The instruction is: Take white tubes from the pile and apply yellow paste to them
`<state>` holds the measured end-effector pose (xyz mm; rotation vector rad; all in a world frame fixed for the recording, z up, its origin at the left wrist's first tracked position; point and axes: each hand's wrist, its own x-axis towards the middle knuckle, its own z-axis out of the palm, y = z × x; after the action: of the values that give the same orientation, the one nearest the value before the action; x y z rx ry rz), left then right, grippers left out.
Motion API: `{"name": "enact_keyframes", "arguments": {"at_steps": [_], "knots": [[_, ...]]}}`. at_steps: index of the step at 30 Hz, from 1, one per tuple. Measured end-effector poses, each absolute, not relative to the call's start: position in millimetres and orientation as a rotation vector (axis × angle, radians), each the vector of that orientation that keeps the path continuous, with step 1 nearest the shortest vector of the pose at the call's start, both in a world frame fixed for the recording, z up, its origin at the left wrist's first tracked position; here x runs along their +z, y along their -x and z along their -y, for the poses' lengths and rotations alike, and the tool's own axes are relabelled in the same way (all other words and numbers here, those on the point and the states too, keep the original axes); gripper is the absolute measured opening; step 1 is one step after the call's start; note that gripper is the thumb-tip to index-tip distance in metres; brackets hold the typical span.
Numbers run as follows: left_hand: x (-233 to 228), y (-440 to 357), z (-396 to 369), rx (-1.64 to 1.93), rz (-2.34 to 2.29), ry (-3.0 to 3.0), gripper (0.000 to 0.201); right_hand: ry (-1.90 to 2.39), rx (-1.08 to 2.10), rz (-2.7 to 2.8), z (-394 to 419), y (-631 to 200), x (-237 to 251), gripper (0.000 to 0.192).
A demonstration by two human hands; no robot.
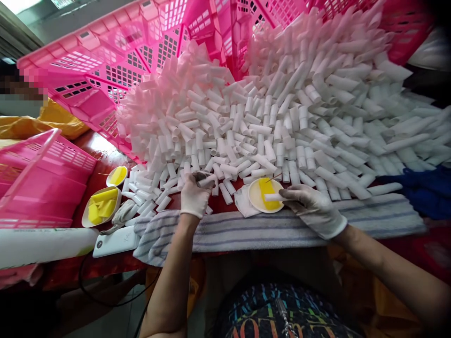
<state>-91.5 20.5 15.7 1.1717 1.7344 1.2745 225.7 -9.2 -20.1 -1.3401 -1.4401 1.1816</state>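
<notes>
My right hand (pixel 315 210), in a white glove with dark fingertips, pinches a short white plastic tube (pixel 274 197). That tube lies level over a yellow pad (pixel 267 188) in a small white dish (pixel 254 195); whether it touches the pad I cannot tell. My left hand (pixel 195 195), gloved the same way, is closed on another white tube (pixel 206 181) at the near edge of a large heap of white tubes (pixel 243 126). A thin stick (pixel 274 178) rests on the dish's far rim.
Large pink baskets (pixel 105 61) lie tipped behind the heap. A striped towel (pixel 239 231) lines the table's front edge. To the left are a bowl of yellow pieces (pixel 101 206), a smaller yellow dish (pixel 117 176), a white power bank (pixel 116 241) and another pink basket (pixel 45 173).
</notes>
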Motion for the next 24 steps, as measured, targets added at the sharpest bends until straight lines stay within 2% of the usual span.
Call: {"name": "enact_keyframes", "arguments": {"at_steps": [4, 10, 15, 21, 24], "knots": [[16.2, 77.6, -2.6, 1.271, -1.686, -0.965, 0.039, 1.362, 1.104, 1.599, 14.3, -227.0, -20.9, 0.042], [22.5, 58.2, 17.4, 1.209, -1.645, -1.049, 0.034, 1.327, 1.001, 1.669, 16.3, -224.7, -28.0, 0.026], [25.4, 35.1, 43.2, 1.190, -1.561, -1.022, 0.035, 1.382, 1.050, 1.673, 17.4, -228.2, -27.0, 0.042], [15.0, 15.4, 56.7, 1.144, -1.566, -1.038, 0.030, 1.321, 0.949, 1.693, 21.2, -230.6, -37.2, 0.024], [10.3, 14.5, 55.5, 1.117, -1.591, -1.025, 0.028, 1.314, 1.028, 1.718, 19.3, -233.2, -41.3, 0.039]]}}
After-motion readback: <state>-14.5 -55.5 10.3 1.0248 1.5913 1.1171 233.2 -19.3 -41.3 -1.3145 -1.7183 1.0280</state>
